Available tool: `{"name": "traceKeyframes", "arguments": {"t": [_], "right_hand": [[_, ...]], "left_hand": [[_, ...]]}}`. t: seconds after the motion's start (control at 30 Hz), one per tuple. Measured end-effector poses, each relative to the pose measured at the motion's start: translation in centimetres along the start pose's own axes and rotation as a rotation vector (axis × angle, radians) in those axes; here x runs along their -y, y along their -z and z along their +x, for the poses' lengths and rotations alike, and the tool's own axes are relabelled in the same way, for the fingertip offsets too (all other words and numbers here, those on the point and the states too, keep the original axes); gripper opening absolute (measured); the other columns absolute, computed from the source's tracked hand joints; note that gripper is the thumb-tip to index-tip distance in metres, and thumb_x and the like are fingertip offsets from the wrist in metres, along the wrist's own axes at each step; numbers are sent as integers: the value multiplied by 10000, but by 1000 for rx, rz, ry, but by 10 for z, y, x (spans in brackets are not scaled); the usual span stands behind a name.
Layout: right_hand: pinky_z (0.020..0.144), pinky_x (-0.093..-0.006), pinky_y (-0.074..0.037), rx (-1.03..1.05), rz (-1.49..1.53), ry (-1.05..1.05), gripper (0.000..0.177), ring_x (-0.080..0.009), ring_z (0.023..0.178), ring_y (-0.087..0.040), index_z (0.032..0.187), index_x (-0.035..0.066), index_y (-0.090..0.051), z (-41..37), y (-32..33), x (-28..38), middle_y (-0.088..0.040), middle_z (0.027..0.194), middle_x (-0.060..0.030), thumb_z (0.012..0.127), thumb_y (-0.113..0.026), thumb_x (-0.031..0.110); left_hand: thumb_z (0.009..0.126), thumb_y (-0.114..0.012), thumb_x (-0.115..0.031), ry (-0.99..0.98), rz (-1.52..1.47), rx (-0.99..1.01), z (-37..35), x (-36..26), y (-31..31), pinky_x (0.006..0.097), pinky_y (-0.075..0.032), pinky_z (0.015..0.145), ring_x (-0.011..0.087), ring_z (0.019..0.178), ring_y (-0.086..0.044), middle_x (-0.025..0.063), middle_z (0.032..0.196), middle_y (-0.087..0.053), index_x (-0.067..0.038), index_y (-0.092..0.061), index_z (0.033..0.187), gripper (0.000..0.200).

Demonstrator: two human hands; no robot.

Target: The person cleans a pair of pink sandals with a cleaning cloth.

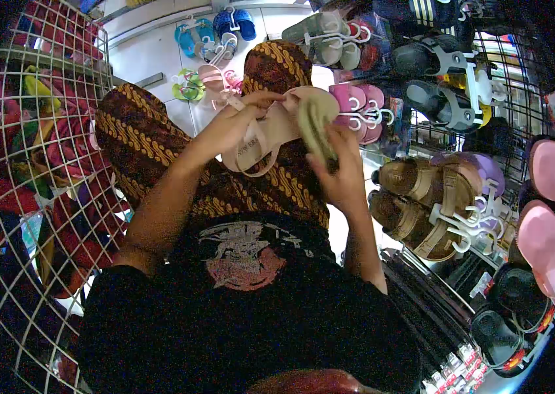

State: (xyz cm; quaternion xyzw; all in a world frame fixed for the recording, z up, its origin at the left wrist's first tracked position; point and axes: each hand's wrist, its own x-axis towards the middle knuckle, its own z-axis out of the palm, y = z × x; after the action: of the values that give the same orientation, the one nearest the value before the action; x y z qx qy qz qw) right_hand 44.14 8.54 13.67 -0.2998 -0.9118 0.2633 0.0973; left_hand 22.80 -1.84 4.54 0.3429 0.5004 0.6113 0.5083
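A beige sandal point(254, 148) with lettering on its footbed lies across my patterned lap, its ankle strap looping toward me. My left hand point(241, 121) is closed on the sandal's far side, fingers bent near the strap. From the right, my right hand point(341, 164) grips a blurred olive-green, flat, oblong thing point(315, 128), its kind unclear. That thing overlaps the sandal's front end in this view. The right fingers are wrapped along its near edge.
A wire grid basket point(41, 151) with coloured goods stands at left. Blue sandals point(234, 25) and green sandals point(188, 85) lie on the tiled floor ahead. At right hang brown sandals point(415, 197), pink sandals point(359, 108) and black-and-grey sandals point(438, 85) on white hangers.
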Motion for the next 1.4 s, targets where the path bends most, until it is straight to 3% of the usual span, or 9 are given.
{"name": "traceKeyframes", "arguments": {"t": [0.13, 0.33, 0.53, 0.73, 0.83, 0.93, 1.13, 1.23, 1.4], "right_hand": [[877, -370, -509, 127, -64, -43, 587, -329, 1052, -583, 1278, 131, -578, -19, -6, 8, -513, 1250, -169, 725, -773, 152], [851, -366, -506, 82, 38, -119, 580, -311, 986, -603, 1245, 122, -607, -26, 24, 2, -573, 1113, -149, 685, -759, 128], [806, -375, -521, -139, -129, 52, 577, -324, 946, -610, 1229, 123, -617, -1, 4, 11, -577, 1091, -161, 672, -760, 158], [805, -372, -517, -4, -7, -22, 524, -328, 930, -610, 1192, 76, -619, -14, 17, -2, -577, 1072, -166, 685, -741, 120], [866, -380, -477, -118, 98, -11, 523, -328, 975, -591, 1203, 21, -578, -24, 22, -20, -576, 1101, -178, 709, -720, 121], [938, -406, -423, -209, 260, -99, 566, -328, 1051, -556, 1239, -11, -530, -35, 14, -34, -570, 1119, -190, 730, -714, 159], [917, -377, -445, -89, 170, -88, 563, -345, 1042, -565, 1244, -9, -535, -32, -6, -13, -554, 1136, -204, 725, -715, 116], [908, -377, -458, 41, 133, -180, 570, -340, 1048, -569, 1240, -10, -541, -31, 5, -2, -552, 1142, -195, 718, -725, 126], [923, -399, -463, 5, 105, -129, 567, -348, 1077, -561, 1251, 39, -561, -25, 24, -5, -520, 1218, -195, 728, -743, 159]], "left_hand": [[916, -626, -278, -93, 305, -19, -1, 1, -11, 335, -484, 831, 202, 956, -618, 114, 1049, -632, -29, -569, 1181, 368], [868, -664, -289, 31, 447, -33, -6, -23, -18, 373, -492, 808, 297, 941, -638, 178, 1032, -636, -25, -583, 1157, 399], [825, -671, -215, -205, 704, -174, -3, 4, -16, 384, -494, 821, 337, 974, -631, 206, 1044, -629, -12, -582, 1134, 380], [889, -639, -205, 103, 343, -32, -6, -30, -11, 333, -485, 853, 218, 975, -632, 151, 1063, -651, 5, -584, 1115, 313], [916, -619, -204, -50, 325, -71, -6, -22, -8, 315, -476, 865, 175, 973, -619, 119, 1053, -661, 3, -602, 1081, 265], [910, -630, -203, 22, 329, -11, -4, -20, -2, 323, -474, 871, 193, 981, -619, 111, 1057, -661, -5, -615, 1048, 241], [765, -776, -393, 70, 556, 178, -10, -26, 0, 356, -482, 874, 280, 1030, -619, 193, 1122, -620, -22, -469, 1260, 690], [684, -810, -470, -323, 737, 117, -15, -22, -21, 393, -492, 861, 353, 1026, -619, 240, 1116, -602, -4, -375, 1338, 914], [720, -779, -441, -37, 856, -152, -17, -37, -53, 450, -497, 804, 414, 924, -611, 243, 998, -607, 58, -501, 1163, 723]]}}
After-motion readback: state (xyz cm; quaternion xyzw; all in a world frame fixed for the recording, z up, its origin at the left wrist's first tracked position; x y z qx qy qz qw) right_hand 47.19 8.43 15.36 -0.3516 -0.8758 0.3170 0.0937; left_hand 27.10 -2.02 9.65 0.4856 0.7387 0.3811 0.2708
